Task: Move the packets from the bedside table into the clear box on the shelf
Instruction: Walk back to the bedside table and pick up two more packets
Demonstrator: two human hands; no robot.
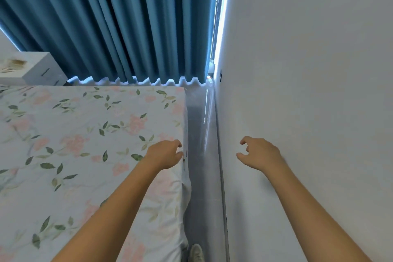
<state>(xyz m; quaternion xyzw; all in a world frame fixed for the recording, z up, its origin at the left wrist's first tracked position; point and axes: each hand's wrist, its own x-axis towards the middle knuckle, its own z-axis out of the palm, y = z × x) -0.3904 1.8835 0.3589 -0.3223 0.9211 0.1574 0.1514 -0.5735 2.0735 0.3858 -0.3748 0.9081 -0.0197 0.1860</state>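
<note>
From the head view, you are standing in the narrow strip of floor between the bed and the white wall, and both your arms are reaching out ahead of you. Your left hand is hovering over the bed's right edge with its fingers loosely curled and carrying nothing; your right hand is hanging in front of the wall in the same relaxed curl, also carrying nothing. The bedside table is sitting at the far left, beyond the bed and just beside the blue curtain. Something pale and tan is lying on its top, probably the packets, though it is too blurred to be sure. The clear box and the shelf are not showing at all.

So you are judging the approach, not the grasp. The table is well apart from your hands, with the whole bed between, so you are going to need to walk round or lean across. Keep your head turning left until the table top is filling the middle of your sight before you reach. Your shoe is pressing close to the mattress, so mind the tight gap as you are turning. With both hands free, gather the packets flat and together, rather than pinching a single corner
</note>
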